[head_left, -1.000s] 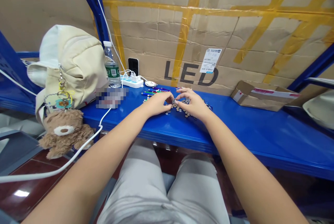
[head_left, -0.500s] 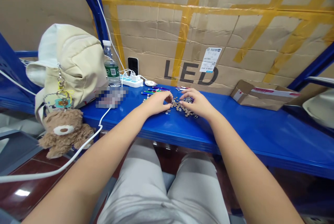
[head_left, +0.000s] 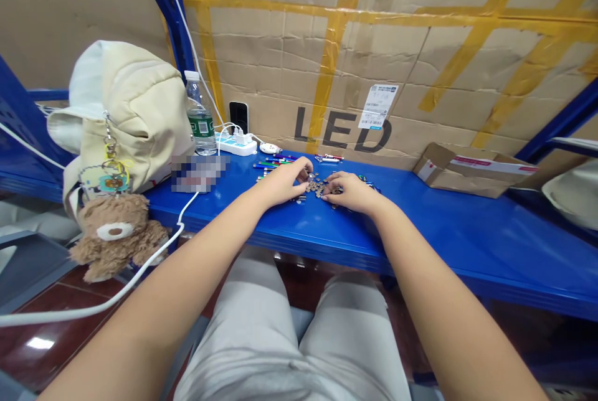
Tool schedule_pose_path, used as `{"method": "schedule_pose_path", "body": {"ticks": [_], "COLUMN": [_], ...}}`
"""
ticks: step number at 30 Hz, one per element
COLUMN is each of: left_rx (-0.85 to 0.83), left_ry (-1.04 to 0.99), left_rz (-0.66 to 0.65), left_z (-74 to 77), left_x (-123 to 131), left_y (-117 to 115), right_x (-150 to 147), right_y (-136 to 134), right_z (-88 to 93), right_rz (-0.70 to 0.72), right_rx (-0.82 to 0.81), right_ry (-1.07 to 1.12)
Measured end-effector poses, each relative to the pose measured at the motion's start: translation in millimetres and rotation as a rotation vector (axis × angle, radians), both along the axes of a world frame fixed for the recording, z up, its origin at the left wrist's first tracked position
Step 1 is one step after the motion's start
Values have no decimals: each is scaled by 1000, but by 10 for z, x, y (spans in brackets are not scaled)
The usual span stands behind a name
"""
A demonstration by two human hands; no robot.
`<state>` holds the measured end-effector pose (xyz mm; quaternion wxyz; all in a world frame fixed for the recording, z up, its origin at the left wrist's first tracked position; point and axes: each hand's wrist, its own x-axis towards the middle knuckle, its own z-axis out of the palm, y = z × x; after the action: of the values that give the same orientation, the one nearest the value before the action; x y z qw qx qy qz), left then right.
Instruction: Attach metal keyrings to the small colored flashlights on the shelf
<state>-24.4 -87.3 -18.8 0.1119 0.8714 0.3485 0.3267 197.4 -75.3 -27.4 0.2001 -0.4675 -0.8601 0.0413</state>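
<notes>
**Fingertip work: pinch and posture**

At our right hand [head_left: 352,193] the fingers are narrow and curled, tips down at the loose pile of small round discs [head_left: 318,188]; whether one sits between them we cannot tell; at our left hand [head_left: 284,185] thumb and fingers make a narrow curve about a small shiny piece [head_left: 311,176], the grip itself unclear; we judge that one disc at a time, taken by its rim, suits this pile best; we would press lightly, so neighbours do not scatter, and hold the left fingertips steady; both wrists sit low over the blue shelf [head_left: 434,226], the forearms slanting inward from the lower corners; the discs lie mainly between the hands; the pens [head_left: 267,167] lie beyond the left wrist.
</notes>
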Motion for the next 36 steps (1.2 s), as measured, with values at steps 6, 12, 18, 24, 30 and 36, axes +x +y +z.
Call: {"method": "schedule_pose_path", "body": {"ticks": [6,12,18,24,30,36], "left_rx": [29,36,-23,-54,0,20], "left_ry": [42,49,-26,-11,48,57], "left_rz": [-26,-24,-3,-81,-95,-74], "left_z": [8,16,-7,-20,-14,-17], "left_x": [2,6,21,41,52,56], "left_y": [-14,-15,-4,-18,-35,-36], "right_x": [-5,-36,-83,-102,-143,-127], "right_y": [50,42,-121,-161,-179,-156], "right_z": [-16,-14,139,191,175,156], "right_rz": [19,55,-5,78,61,6], "right_rx": [-55,-61,-21,-62,-115,-92], "right_ry": [20,25,136,466,385,505]}}
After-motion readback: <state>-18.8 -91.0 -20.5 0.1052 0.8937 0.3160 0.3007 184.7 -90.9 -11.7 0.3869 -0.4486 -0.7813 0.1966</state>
